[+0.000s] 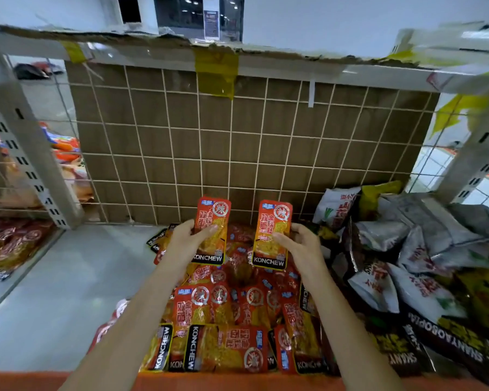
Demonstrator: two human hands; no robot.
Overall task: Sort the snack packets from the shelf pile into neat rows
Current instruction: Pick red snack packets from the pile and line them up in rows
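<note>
- An orange front edge of the shelf (237, 383) runs along the bottom of the view, nearest to the camera.
- Just behind it lies a loose pile of red and orange plastic snack packets with black "KONCHEW" bands (232, 320); they overlap each other and point in different directions.
- On the right of this pile is a second heap of grey, white and dark bags with yellow print (407, 263), touching the red pile.
- The pale grey shelf floor (68, 277) is on the left of the pile.
- Two bare forearms reach over the pile.
- The left hand (187, 241) holds one upright red and orange packet (211, 230) above the pile, thumb on the front, fingers behind.
- The right hand (299, 244) grips a second upright red packet of the same kind (271, 235) in the same manner, just beside the first, not touching it.
- Behind stands a white wire grid (237, 153) with brown cardboard behind it.
- A strip of yellow tape (216, 70) sits on the white top rail.
</note>
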